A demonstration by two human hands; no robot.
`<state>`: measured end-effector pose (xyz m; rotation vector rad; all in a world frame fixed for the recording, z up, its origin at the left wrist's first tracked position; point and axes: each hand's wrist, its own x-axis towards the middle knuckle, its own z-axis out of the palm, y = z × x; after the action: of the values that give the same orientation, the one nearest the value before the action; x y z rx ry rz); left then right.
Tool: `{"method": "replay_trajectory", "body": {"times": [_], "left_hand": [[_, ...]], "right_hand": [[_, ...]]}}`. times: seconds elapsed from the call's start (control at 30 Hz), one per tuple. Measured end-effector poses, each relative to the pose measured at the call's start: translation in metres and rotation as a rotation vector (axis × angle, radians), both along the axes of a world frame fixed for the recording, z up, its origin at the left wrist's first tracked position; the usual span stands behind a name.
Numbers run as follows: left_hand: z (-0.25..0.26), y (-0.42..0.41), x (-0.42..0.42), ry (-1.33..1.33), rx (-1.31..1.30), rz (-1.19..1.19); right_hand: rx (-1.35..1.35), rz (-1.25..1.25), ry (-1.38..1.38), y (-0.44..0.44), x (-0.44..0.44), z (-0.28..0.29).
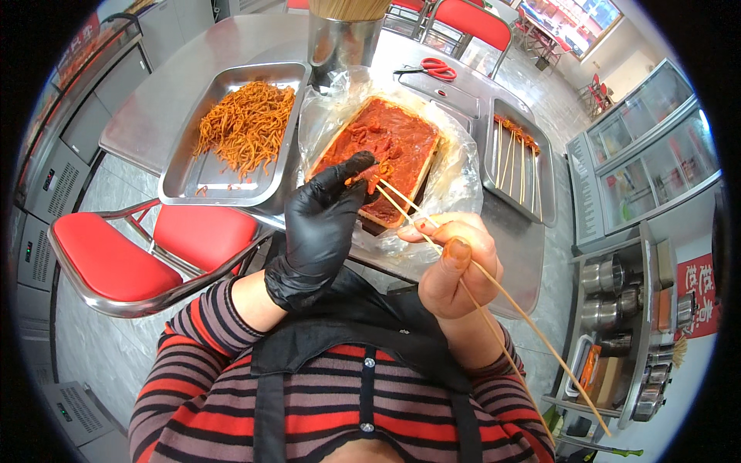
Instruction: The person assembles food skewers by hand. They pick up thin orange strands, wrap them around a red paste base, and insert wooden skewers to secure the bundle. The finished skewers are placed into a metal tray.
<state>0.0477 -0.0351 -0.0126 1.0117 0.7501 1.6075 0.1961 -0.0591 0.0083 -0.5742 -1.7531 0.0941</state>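
My left hand [324,220], in a black glove, pinches red-coated food strips [373,176] between thumb and fingers. My bare right hand [460,263] holds two thin wooden skewers [541,327], which cross near its fingers; their far tips meet the food at the left hand. Below the food lies a tray of red, sauce-coated meat [385,130], set on clear plastic film [463,179]. Left of it, a steel tray [220,197] holds a heap of orange-brown shreds [249,124]. On the right, another steel tray [492,168] carries several loaded skewers [515,139].
A steel container [341,49] full of wooden sticks stands at the table's back. Red-handled scissors [437,69] lie to its right on the steel table [515,249]. Red folding chairs [116,257] stand at the left. Shelves with steel pots [602,275] are on the right.
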Motion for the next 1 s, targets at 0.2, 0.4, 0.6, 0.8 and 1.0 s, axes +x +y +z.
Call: {"method": "replay_trajectory", "body": {"times": [0.2,0.4,0.6,0.8,1.0], "left_hand": [[0.013,0.001,-0.01,-0.117,-0.358,-0.22],[0.002,0.002,-0.012,0.144,-0.289,-0.252],[0.013,-0.004,-0.003,0.046,-0.182,-0.197],[0.002,0.002,-0.009,0.097,-0.178,-0.164],[0.012,-0.003,-0.012,-0.101,-0.333,-0.325]], "right_hand": [[0.029,-0.026,-0.019,-0.003,0.001,0.005],[-0.358,0.066,0.274,-0.001,0.011,0.018],[-0.445,0.06,0.225,0.004,0.01,0.038],[-0.454,0.084,0.098,0.006,0.005,0.042],[-0.368,0.061,0.239,-0.02,0.014,0.043]]}}
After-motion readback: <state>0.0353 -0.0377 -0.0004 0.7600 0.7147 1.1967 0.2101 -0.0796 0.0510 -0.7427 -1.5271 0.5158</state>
